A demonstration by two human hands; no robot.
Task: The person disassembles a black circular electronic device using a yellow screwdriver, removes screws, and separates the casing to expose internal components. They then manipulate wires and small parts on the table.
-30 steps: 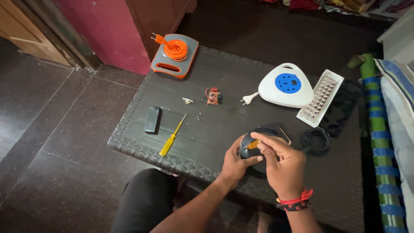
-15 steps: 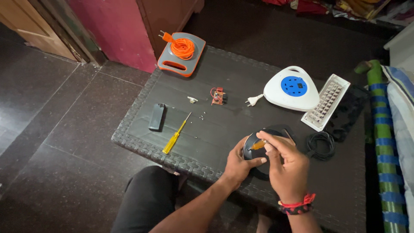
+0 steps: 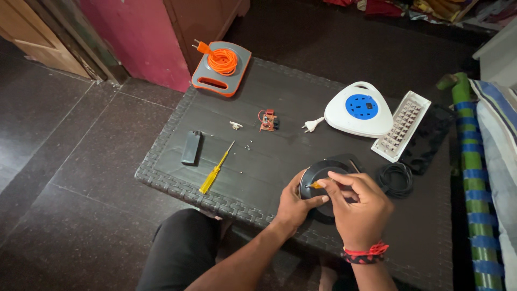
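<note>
Hands meet over near edge of bench [image 3: 323, 116]. Left hand [image 3: 293, 202] cups round black casing [image 3: 318, 180] from its left side, fingers wrapped on rim, tilting it up. Right hand [image 3: 358, 207] pinches small orange-handled screwdriver [image 3: 314, 185], tip aimed left into casing face, shaft roughly level, running right-to-left. Casing lies directly between both hands, touching left one; right hand nearer tool end. Yellow screwdriver [image 3: 215, 171] lies well left of hands, black cable coil [image 3: 396, 179] just right.

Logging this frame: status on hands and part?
Left hand grips black round casing. Right hand holds small orange-handled screwdriver to it. Nothing in the way.
</note>
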